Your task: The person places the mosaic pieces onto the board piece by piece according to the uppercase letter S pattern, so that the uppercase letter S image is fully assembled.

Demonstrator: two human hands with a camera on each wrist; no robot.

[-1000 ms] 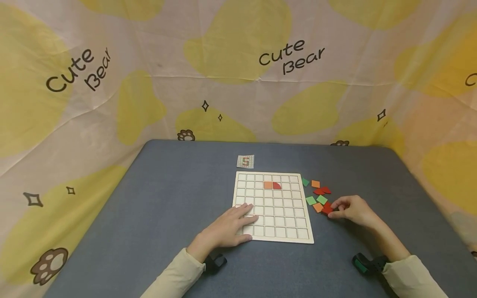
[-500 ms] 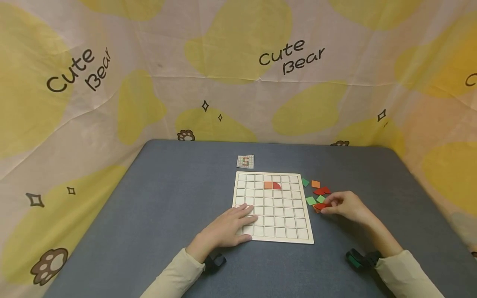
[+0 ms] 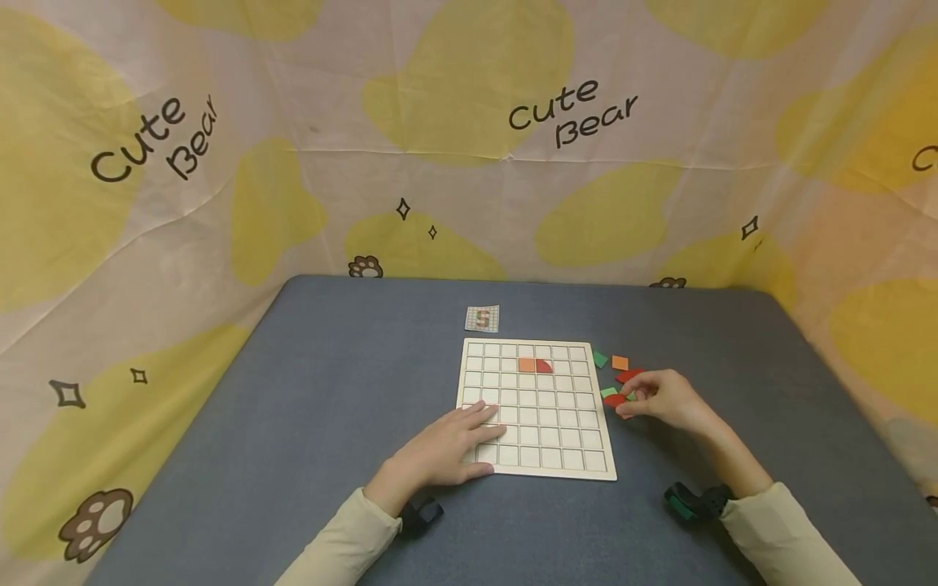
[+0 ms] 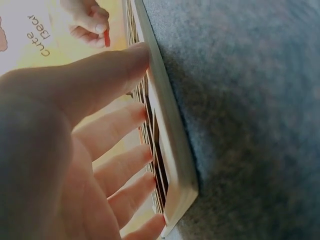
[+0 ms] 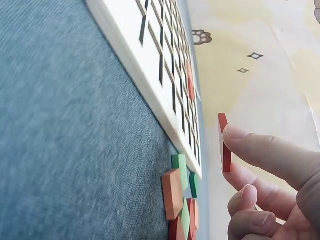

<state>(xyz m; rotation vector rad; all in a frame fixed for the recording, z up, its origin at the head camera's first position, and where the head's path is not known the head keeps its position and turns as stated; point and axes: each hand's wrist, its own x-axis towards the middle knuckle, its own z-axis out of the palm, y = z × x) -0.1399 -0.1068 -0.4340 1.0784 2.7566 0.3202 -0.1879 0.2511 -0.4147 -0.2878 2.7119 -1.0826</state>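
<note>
My left hand (image 3: 443, 448) rests spread on the lower left corner of a white grid board (image 3: 550, 439); the left wrist view shows its straight fingers along the board's edge. Between thumb and finger, my right hand (image 3: 667, 399) pinches a red tile (image 5: 226, 145), raised above the table to the right of the board. Beneath and around that hand lie loose tiles: an orange tile (image 3: 620, 363), a dark green tile (image 3: 600, 360), a light green tile (image 3: 609, 393) and red tiles (image 3: 628, 375), partly hidden by the hand. An orange square (image 3: 527, 365) and a red quarter-round tile (image 3: 543, 366) sit in the board's upper cells.
Behind the board lies a small pattern card (image 3: 482, 318) with a coloured figure on a grid. Everything stands on a blue-grey table (image 3: 352, 366). A printed cloth (image 3: 440, 106) hangs around its back and sides.
My right hand has taken the red tile up from the pile and carried it left, toward the board. The left hand has stayed in place on the board.
</note>
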